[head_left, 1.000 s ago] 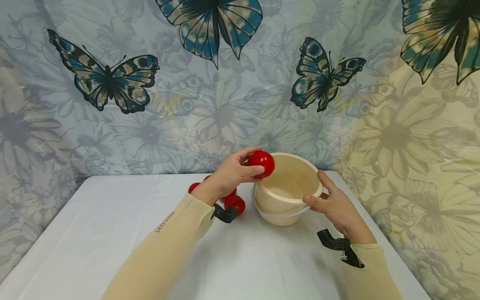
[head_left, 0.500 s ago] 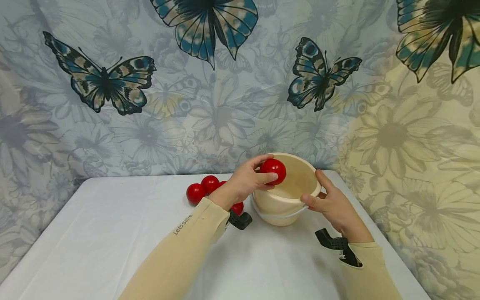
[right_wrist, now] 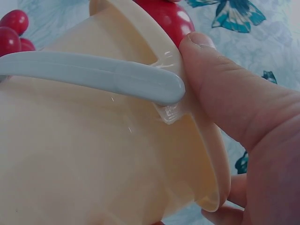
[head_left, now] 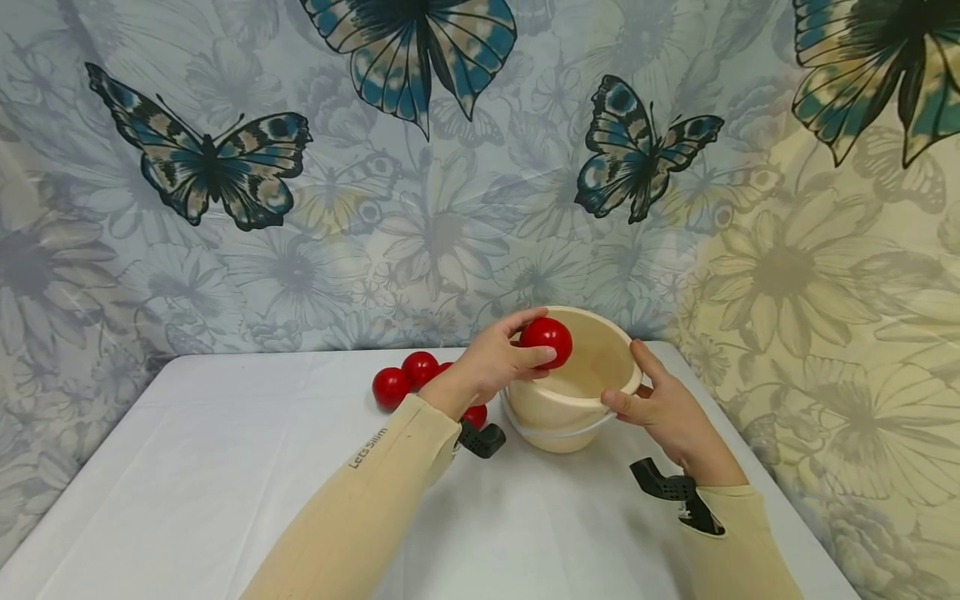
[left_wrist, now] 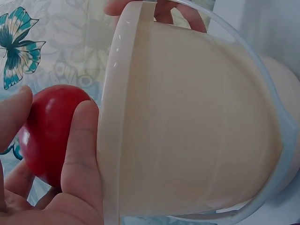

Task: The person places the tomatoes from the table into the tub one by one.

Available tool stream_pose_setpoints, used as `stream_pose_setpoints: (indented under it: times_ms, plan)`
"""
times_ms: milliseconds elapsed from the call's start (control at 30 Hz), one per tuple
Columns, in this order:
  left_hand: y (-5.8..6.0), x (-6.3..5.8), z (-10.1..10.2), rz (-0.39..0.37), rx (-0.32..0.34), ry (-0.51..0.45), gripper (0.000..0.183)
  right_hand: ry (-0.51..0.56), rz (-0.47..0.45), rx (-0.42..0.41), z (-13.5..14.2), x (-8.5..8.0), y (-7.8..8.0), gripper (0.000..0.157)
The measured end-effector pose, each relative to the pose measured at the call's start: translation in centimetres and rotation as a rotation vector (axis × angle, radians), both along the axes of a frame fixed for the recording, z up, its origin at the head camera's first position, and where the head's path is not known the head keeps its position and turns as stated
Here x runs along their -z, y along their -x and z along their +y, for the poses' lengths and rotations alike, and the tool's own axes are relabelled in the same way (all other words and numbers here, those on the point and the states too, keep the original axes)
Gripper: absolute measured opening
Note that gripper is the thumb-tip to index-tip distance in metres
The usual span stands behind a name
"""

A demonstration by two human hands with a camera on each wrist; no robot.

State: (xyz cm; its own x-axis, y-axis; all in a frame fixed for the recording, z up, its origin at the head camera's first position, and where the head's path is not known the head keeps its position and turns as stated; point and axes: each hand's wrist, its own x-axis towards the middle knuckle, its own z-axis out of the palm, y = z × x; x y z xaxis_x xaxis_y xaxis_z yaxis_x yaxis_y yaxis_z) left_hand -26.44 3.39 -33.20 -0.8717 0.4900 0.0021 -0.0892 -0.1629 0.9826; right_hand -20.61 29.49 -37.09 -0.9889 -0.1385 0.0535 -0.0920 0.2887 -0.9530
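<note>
A glossy red ball [head_left: 546, 342] is gripped by my left hand [head_left: 495, 360], its fingers and thumb curled round it. Hand and ball are over the left part of the mouth of a cream plastic bucket [head_left: 558, 425]. In the left wrist view the ball [left_wrist: 51, 131] shows beside the bucket's rim [left_wrist: 115, 112]. My right hand [head_left: 667, 417] holds the rim on the right side, thumb [right_wrist: 215, 79] on the near edge and fingers over the far side. The bucket's pale handle [right_wrist: 93, 75] hangs down against its front.
Several more red balls [head_left: 391, 388] lie on the white-covered table [head_left: 225, 467] left of the bucket, partly hidden behind my left wrist. A fabric backdrop with butterflies [head_left: 213, 167] hangs behind the table. A black strap mount [head_left: 480, 439] sits on each wrist.
My left hand has moved right with the red ball, from the bucket's left edge to over its mouth, then stayed nearly still. The right hand keeps its hold on the rim.
</note>
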Motion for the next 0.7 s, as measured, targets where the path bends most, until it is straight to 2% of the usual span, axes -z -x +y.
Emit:
stream_pose_setpoints:
  times_ms: [200,533,700]
  plan:
    - [-0.1,0.1,-0.4,0.048,0.038,0.003,0.083,-0.002,0.002,-0.004,0.0,0.0,0.0,0.103]
    - [-0.2,0.2,-0.9,0.078,0.065,0.010,0.085,-0.013,0.002,-0.005,0.1,0.1,0.1,0.103]
    - [-0.8,0.6,-1.9,0.060,0.092,-0.116,0.079,-0.013,0.002,-0.004,0.0,0.2,0.2,0.103]
